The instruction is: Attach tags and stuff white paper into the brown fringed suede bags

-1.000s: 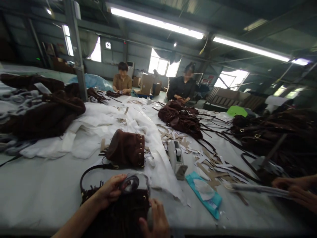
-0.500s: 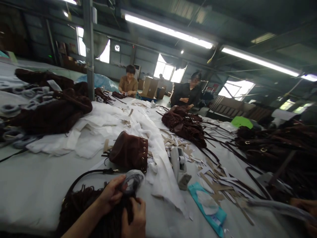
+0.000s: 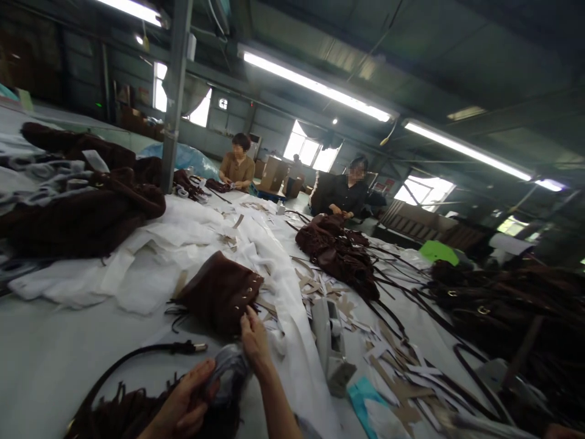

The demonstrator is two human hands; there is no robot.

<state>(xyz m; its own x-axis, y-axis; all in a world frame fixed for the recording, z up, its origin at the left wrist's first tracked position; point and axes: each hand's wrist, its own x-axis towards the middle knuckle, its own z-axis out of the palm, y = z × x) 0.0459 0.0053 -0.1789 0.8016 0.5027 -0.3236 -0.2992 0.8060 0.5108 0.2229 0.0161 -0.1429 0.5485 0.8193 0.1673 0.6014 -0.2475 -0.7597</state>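
Low in the head view, my left hand (image 3: 189,390) is closed on a plastic-wrapped loop (image 3: 226,363), grey and shiny. The loop rises from a dark brown fringed bag (image 3: 125,411) with a black strap (image 3: 114,366) curving off to the left. Farther out, my right hand (image 3: 256,338) pinches the rim of a dark brown leather drawstring pouch (image 3: 217,292). Metal eyelets run along that rim, and the pouch lies on its side. The bag's lower part is cut off by the frame.
Right of my hands stand a grey tape dispenser (image 3: 331,347) and a turquoise packet (image 3: 365,396). Paper strips (image 3: 402,378) litter the table. Brown bags pile up at left (image 3: 91,213), centre (image 3: 338,250) and right (image 3: 498,311). A metal post (image 3: 176,91) rises at left. Two people work across the table.
My right hand has left the fringed bag, reached forward and taken hold of the pouch's rim. The pouch has tilted. My left hand keeps the plastic-wrapped loop, and the camera view has shifted.
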